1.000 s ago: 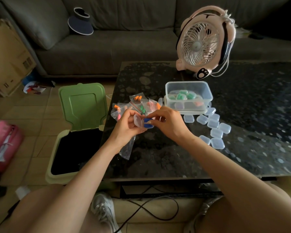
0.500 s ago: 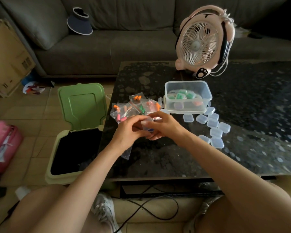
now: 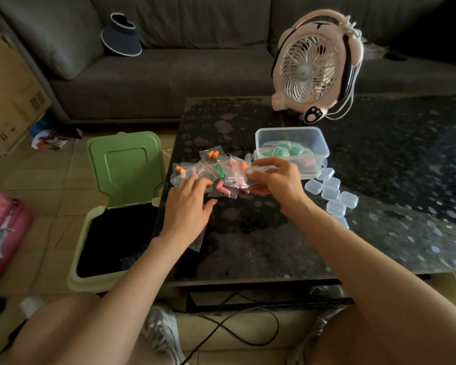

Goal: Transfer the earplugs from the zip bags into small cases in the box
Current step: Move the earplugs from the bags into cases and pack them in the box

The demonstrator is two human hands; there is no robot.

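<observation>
So the big change from half a second ago: the hands have split up. Back then both were bunched together on one little case right in front of the pile; now the left hand (image 3: 187,206) has let go and slid off to the left, while the right hand (image 3: 277,180) has carried the small case (image 3: 258,169) up and to the right, toward the box (image 3: 324,150).

Left hand is flat-ish, fingers spread and straight, holding nothing that I can see. Its fingertips are just touching the near-left edge of the zip bags (image 3: 221,171), which lie in a loose heap on the table (image 3: 248,241) with orange, green and pink earplugs inside. An empty-looking clear bag (image 3: 197,241) peeks out from under that wrist; can't tell if it's touching the hand.

Right hand is pinching the small case between thumb and fingertips. The case sits at the top of the grip, tilted, just beside the box's near-left corner and over the right end of the bag pile. It's blurry, so I can't tell whether the lid is closed.

The box itself holds cases with green and pink plugs in them. A cluster of empty cases (image 3: 331,192) sits on the table just right of the right hand, apart from it.
</observation>
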